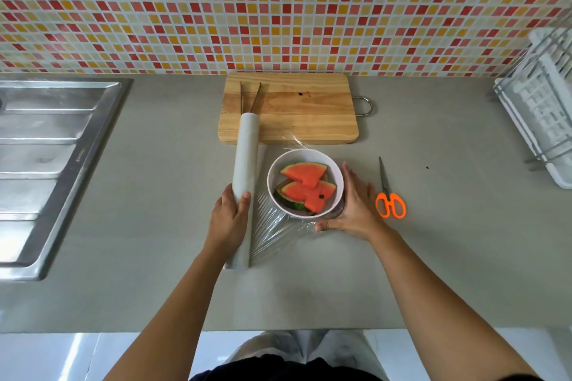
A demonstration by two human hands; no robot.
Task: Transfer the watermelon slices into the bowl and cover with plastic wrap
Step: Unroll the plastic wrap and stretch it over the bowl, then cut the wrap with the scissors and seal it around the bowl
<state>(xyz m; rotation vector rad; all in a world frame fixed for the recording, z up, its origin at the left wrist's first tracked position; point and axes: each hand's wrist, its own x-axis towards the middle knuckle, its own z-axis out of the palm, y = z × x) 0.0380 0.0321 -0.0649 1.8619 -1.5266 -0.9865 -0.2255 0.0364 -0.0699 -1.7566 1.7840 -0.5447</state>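
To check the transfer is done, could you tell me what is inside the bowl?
Watermelon slices lie stacked in the bowl; whatever is beneath them is hidden.

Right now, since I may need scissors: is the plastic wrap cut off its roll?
Not cut. The plastic wrap stretches from the roll in the left hand to the bowl, where the right hand presses it.
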